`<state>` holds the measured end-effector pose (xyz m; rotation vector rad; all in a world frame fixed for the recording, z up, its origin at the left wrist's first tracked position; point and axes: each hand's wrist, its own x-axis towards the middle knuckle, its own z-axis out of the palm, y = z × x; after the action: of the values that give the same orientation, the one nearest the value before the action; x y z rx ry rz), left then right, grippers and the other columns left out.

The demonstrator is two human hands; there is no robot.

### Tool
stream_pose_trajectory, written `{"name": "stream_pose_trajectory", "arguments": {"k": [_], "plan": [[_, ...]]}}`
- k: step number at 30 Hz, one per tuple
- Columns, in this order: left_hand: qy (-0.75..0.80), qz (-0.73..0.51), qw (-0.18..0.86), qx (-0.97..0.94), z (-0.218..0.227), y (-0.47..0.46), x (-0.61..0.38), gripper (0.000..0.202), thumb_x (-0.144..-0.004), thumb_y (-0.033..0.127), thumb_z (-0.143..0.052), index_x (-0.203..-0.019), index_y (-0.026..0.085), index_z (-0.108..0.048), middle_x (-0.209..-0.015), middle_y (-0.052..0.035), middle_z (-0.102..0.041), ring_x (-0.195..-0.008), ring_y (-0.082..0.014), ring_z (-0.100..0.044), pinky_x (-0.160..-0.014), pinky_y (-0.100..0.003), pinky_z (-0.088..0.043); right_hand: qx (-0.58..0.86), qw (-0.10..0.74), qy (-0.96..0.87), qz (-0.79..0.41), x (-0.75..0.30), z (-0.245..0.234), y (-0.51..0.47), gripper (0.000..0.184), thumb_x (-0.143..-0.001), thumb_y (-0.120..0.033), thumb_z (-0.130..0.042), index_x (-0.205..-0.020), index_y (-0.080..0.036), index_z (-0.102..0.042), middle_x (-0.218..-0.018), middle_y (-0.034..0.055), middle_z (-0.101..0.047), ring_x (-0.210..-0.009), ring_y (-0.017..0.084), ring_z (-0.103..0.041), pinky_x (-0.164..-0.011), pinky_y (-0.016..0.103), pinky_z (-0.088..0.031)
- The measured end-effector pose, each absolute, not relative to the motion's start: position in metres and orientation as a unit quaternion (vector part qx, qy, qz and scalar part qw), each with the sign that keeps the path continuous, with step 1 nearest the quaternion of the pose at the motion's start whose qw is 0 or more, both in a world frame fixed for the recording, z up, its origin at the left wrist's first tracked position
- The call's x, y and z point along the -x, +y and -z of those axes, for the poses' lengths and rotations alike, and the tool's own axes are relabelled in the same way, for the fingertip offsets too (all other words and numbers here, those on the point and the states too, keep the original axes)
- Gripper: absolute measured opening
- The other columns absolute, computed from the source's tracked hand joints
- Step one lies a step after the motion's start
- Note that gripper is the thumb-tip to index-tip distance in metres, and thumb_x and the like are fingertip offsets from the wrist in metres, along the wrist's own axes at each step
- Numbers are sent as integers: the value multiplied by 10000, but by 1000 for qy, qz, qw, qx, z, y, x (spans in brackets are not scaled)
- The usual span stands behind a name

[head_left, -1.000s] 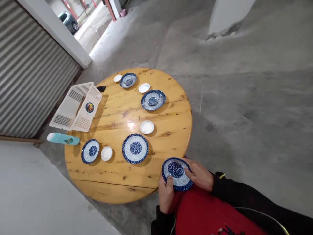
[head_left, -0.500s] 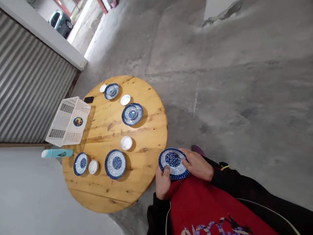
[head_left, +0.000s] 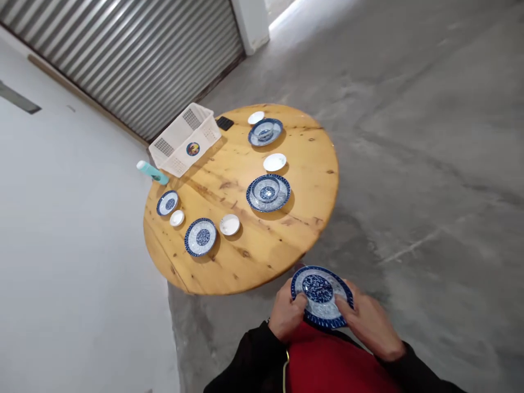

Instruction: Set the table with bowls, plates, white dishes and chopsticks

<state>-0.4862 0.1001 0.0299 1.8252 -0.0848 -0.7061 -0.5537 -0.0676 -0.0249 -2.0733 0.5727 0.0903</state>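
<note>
Handling the plate well would seem to call for even pressure from both sides, with the fingers bearing the underside and the thumbs only steadying, since a glazed rim could slip. The left hand closes narrowly on the plate's left rim, thumb pressed over the top face; its other fingers are largely hidden beneath. The plate lies between the hands, face up, in front of a red shirt and just off the edge of the round table. The right hand clasps the opposite rim just as narrowly, thumb angled inward over the patterned surface, the fingers below out of sight.

Ahead of the grip, from far left: a bottle by the table's edge, a white basket just beyond it, then a blue-rimmed dish with a white bowl just to its right. Nearer straight ahead, slightly left of the grip, a clear bowl rests inside a larger dish.
</note>
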Motion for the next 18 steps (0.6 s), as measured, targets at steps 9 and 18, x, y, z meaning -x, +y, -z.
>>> {"name": "stream_pose_trajectory", "arguments": {"k": [9,18], "plan": [[-9,239,518,-821,-44,56,413,349,-993,407,-438,-1105,178,-678,-985,-71,-730,-897,-230,-649,-877,-342,-526,850,496,167,-59,450,3,-134,406,-805,-511,-448,-976,-223,-676,-837,93,-767,-774,297,-725,-718,363,-579],[-37,170,376,-910,-64,36,313,238,-1022,248,-405,-1032,194,-636,-913,-77,-727,-871,-238,-706,-828,-322,-510,874,467,117,-66,328,-17,-158,340,-783,-472,-501,-939,-218,-666,-870,97,-757,-843,291,-706,-756,359,-560]]}}
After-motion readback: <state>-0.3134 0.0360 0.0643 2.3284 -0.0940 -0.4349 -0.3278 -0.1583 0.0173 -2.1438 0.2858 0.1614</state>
